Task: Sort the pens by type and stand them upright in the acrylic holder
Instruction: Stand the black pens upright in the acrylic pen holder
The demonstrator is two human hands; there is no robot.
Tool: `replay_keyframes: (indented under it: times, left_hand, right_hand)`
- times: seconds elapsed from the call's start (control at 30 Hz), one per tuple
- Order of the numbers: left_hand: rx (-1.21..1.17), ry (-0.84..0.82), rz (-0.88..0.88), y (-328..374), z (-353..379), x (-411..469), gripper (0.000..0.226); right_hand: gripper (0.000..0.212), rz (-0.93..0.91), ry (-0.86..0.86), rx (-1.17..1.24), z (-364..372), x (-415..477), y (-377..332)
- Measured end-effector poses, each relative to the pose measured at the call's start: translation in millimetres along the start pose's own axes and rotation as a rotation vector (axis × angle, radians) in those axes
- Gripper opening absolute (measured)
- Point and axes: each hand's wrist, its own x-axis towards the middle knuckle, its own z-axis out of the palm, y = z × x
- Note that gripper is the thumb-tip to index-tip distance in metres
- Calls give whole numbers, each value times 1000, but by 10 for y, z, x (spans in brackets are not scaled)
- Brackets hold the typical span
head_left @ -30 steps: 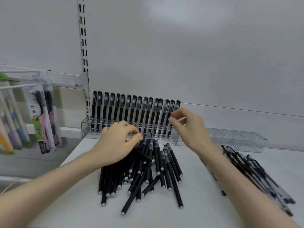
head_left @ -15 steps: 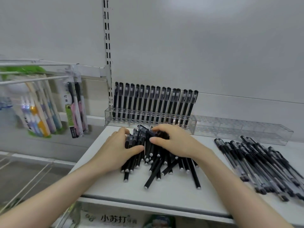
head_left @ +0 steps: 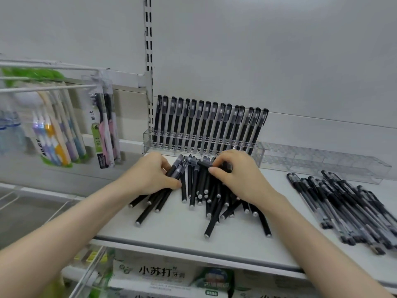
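Note:
A loose heap of matte black pens point(head_left: 199, 190) lies on the white shelf point(head_left: 176, 231). My left hand point(head_left: 150, 175) grips a bunch of these pens at the heap's left side. My right hand point(head_left: 238, 173) rests on the heap's right side, thumb and fingers pinching one pen that lies crosswise on top. Behind the heap a row of several black pens point(head_left: 210, 125) stands upright in the clear acrylic holder point(head_left: 148, 138). A second clear holder section point(head_left: 322, 164) stretches to the right with nothing in it. Another pile of clear-barrelled black pens point(head_left: 348, 207) lies at the right.
Packaged toothbrushes point(head_left: 103, 130) hang from wire hooks on the left. A slotted metal upright point(head_left: 148, 50) runs up the back wall. Boxes with printed text point(head_left: 159, 274) sit on the shelf below. The front edge of the shelf point(head_left: 193, 252) runs just below the heap.
My right hand came off the standing pens and dropped onto the heap. Both hands now gather pens together. The view has shifted left and down.

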Motion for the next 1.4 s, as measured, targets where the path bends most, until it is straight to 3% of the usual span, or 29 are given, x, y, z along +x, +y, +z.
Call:
replay_keyframes:
  times: [0.13, 0.23, 0.4, 0.47, 0.63, 0.87, 1.23, 1.4]
  left_hand:
    - [-53, 18, 17, -64, 26, 26, 31]
    - [-142, 11, 39, -78, 56, 21, 22]
    - [-331, 51, 80, -39, 82, 74, 21]
    - [-391, 17, 101, 3, 97, 100, 17]
    - [-534, -120, 142, 125, 127, 86, 18]
    - [-644, -107, 191, 198, 135, 38, 14]
    - [-863, -30, 278, 69, -10, 183, 19]
    - [-939, -17, 343, -91, -170, 333, 20]
  right_hand:
    - [13, 70, 106, -13, -51, -22, -17]
    - [10, 134, 136, 39, -130, -44, -22]
    - [11, 204, 27, 54, -278, -65, 15]
    - [14, 197, -8, 47, -292, -76, 12]
    - [15, 77, 85, 149, -256, -84, -22]
    - [26, 9, -97, 72, -201, -65, -15]
    - [38, 175, 36, 731, -230, 439, -431]
    - [25, 198, 115, 917, -129, 715, -643]
